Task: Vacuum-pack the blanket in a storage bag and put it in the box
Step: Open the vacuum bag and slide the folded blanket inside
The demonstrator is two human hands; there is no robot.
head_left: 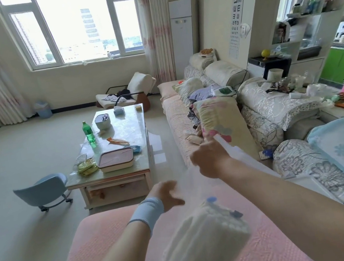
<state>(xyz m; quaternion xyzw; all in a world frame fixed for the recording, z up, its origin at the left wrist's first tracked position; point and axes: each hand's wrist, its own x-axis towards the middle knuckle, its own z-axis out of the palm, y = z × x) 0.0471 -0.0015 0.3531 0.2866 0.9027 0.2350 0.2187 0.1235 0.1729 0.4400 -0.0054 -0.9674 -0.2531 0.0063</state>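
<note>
The folded white blanket (207, 239) already sits in the bottom of the clear storage bag (191, 181), which hangs in the air over the near pink sofa seat (107, 240), its blue valve (211, 199) just above the bundle. The step in hand looks like settling the blanket and getting the open mouth ready to seal.

To do that well, the blanket should drop flat and square into the bottom corners, well away from the closing strip, so no fabric is caught in the seal. The loose film above it wants to be pulled straight between the two hands, with no fold across the mouth. Laying the bag on the pink seat first would likely make the seal easier to press shut from one end to the other. The valve should face up and stay uncovered, so air can be drawn out through it. A bunched blanket or a wrinkle in the strip could let air creep back in.

The right hand (212, 160) is farther out and higher, fingers curled tight around the top edge of the bag, with a strip of film standing up past the knuckles. The left hand (168, 195), with a pale blue wristband (148, 210), is nearer and lower, at the left edge of the film. Its thumb and fingers look parted around the plastic, but motion blur hides whether they actually pinch it, so I cannot tell.

No storage box can be picked out with any certainty.
</note>
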